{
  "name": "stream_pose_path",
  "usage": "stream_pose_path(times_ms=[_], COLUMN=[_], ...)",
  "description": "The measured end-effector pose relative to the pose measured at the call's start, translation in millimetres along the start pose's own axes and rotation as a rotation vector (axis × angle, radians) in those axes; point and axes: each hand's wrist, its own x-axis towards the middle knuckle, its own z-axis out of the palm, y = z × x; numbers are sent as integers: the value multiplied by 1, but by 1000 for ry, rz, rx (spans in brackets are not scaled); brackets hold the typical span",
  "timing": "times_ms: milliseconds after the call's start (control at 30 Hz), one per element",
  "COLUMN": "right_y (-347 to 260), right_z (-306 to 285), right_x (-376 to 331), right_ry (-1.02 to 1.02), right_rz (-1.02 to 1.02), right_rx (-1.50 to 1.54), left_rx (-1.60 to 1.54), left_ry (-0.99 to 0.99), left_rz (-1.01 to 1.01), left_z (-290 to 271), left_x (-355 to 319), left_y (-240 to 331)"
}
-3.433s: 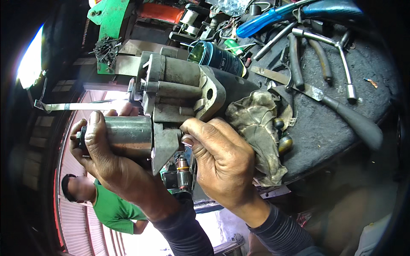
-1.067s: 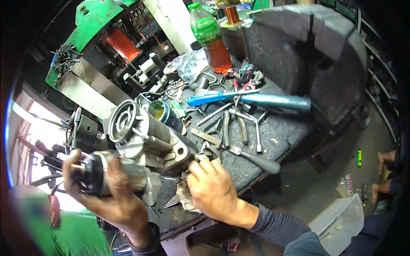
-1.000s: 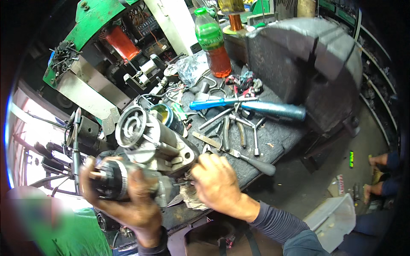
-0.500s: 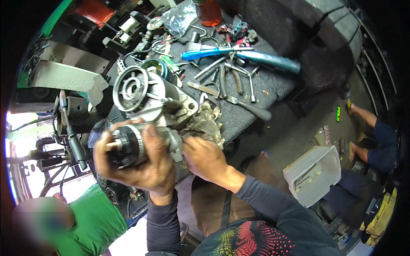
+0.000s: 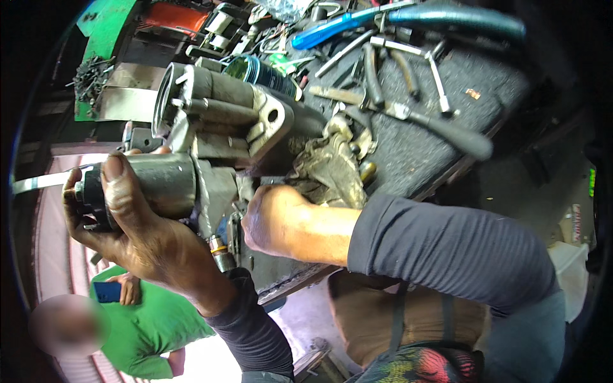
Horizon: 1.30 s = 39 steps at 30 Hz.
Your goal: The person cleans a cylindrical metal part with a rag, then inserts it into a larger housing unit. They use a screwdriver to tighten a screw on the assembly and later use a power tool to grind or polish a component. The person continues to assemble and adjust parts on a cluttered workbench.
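My left hand [image 5: 150,242] is wrapped round a cylindrical metal motor [image 5: 166,185], which looks like a starter motor. The thumb lies along its upper side and the fingers curl round its dark end. The motor lies sideways, its grey casting end [image 5: 219,191] toward my right hand [image 5: 278,220]. That right hand is a closed fist beside the casting; its fingertips and anything in them are hidden. Just beyond stands a large cast metal housing [image 5: 223,121] with a bolt-hole flange. A crumpled dirty cloth [image 5: 332,159] lies past the right fist.
Hand tools cover the dark bench [image 5: 434,163]: a blue-handled tool [image 5: 332,29], pliers [image 5: 372,73], a T-shaped wrench [image 5: 437,80] and a dark-handled scraper [image 5: 447,131]. Behind the housing is an open can [image 5: 271,76]. A person in green [image 5: 153,325] at lower left holds a blue phone [image 5: 107,292].
The view has come closer to the bench. The motor in my left hand has turned from end-on to side-on. My right fist stays by its casting end. The other person's phone has come into view.
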Motion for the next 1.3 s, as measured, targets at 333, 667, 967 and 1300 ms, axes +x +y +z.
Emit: stream_pose_path(times_ms=[333,667,967,1300], right_y=[-42,-43,-48,-53], right_z=[13,14,-11,-10], right_x=[-47,-61,-22,-24], right_ry=[659,1607,1796,1815], right_rz=[320,136,315,231], right_rx=[172,2089,2405,2589], left_rx=[752,589,1084,1187], left_ry=[-170,-318,-254,-316], left_rz=[585,641,924,1042], left_z=[-20,-26,-30,-35], left_x=[3,2,6,6], left_y=[1,-17,-3,-1])
